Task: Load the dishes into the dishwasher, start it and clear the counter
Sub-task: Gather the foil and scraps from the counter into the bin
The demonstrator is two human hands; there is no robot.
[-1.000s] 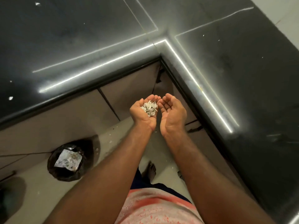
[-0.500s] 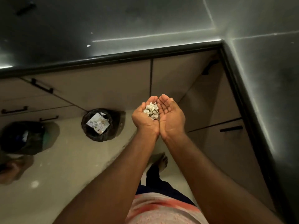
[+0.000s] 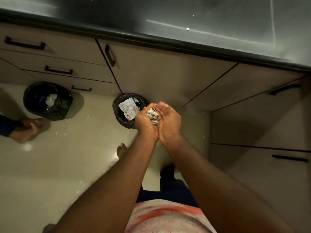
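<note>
Hands cupped side by side, edges touching: left hand (image 3: pixel 146 122) curls round a pile of white scraps (image 3: pixel 152 114), right hand (image 3: pixel 170 121) lies palm-up and relaxed against it. Half a second ago the hands were well apart from the black-bagged bin (image 3: pixel 119 117); now they overlap its right rim. Second bin (image 3: pixel 28 98) now fully in view, left. Wrapper (image 3: pixel 128 108) in the near bin, print unreadable. Counter (image 3: pixel 202 17) edge above.

countertop (image 3: pixel 202 17): black, glossy, flecked with white
cabinets (image 3: pixel 159 73): beige, plain
handles (image 3: pixel 109 55): black
floor (image 3: pixel 67 165): cream, dotted with white bits
near bin (image 3: pixel 116 108): lined black
far bin (image 3: pixel 58 113): lined black
wrapper (image 3: pixel 128 108): white, printed blue
scraps (image 3: pixel 152 116): white and grey
shirt (image 3: pixel 165 217): white, streaked red
trousers (image 3: pixel 175 187): dark blue
</note>
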